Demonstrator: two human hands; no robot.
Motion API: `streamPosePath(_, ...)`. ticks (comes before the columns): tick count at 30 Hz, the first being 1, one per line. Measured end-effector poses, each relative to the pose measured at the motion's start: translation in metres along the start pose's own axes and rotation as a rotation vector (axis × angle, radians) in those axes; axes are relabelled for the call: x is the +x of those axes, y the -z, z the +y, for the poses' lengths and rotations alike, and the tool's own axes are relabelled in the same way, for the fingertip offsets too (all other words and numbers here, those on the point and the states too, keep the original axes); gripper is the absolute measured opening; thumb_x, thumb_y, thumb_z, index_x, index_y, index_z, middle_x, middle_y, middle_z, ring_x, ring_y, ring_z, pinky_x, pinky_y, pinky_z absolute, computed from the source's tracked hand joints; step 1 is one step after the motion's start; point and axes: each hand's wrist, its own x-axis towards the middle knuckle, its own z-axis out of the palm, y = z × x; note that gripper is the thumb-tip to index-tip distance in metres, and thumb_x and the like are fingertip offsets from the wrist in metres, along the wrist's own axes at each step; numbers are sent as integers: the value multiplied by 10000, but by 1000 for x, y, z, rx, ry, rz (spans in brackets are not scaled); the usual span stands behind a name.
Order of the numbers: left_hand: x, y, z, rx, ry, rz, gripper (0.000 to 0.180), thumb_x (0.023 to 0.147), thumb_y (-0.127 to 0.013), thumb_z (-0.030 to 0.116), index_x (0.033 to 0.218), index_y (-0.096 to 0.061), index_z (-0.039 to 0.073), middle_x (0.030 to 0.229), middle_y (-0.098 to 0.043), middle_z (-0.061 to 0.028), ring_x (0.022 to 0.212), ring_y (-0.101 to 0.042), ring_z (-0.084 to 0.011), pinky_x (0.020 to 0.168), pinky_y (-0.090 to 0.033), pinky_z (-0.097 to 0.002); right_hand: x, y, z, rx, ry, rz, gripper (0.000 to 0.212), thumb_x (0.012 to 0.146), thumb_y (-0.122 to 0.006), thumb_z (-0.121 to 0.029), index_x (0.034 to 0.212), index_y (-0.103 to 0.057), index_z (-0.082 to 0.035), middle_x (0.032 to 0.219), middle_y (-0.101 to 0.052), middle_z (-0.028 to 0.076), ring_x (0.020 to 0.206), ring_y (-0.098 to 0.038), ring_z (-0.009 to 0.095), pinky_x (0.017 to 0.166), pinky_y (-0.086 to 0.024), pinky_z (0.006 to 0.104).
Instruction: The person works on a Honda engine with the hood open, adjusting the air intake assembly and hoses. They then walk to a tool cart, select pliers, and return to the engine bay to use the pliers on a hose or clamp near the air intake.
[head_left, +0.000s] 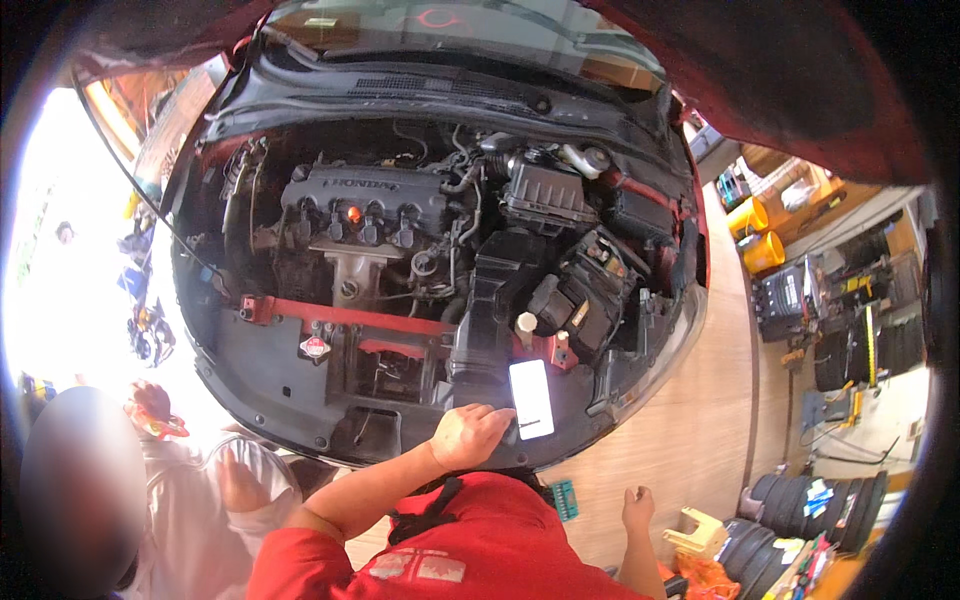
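Note:
A bright white phone-like slab with rounded corners and a small dark mark near its lower end lies on the black front panel of a car's engine bay. Just left of it is my left hand, its fingers curled and the fingertips at the slab's edge; whether they touch it or hold anything cannot be made out. My right hand is away from the car, low over the floor on the right. Its fingers are loosely curled with nothing visible in them. Beyond the slab are a pale cap and the car battery.
The engine with an orange cap, the air filter box and the radiator cap fill the bay. The raised hood hangs overhead. Another person stands at left. Tires and a green tool case are at right.

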Motion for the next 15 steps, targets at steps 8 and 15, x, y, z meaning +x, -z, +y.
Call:
streamPosePath(8, -55, -43, 49, 84, 231, -56, 159, 872, -615, 117, 1004, -669, 46, 763, -652, -146, 692, -649, -337, 616, -530, -427, 0, -61, 153, 149, -484, -564, 398, 872, -666, -329, 969, -687, 57, 673, -634, 126, 517, -588, 232, 473, -490, 370)
streamPosePath(15, -39, -132, 123, 6, 305, -14, 162, 880, -613, 126, 1004, -674, 40, 802, -667, -150, 734, -656, -349, 651, -535, -435, 92, -28, 185, 305, -395, -597, 344, 911, -630, -319, 1060, -635, -8, 776, -616, 66, 592, -570, 166, 488, -466, 318)
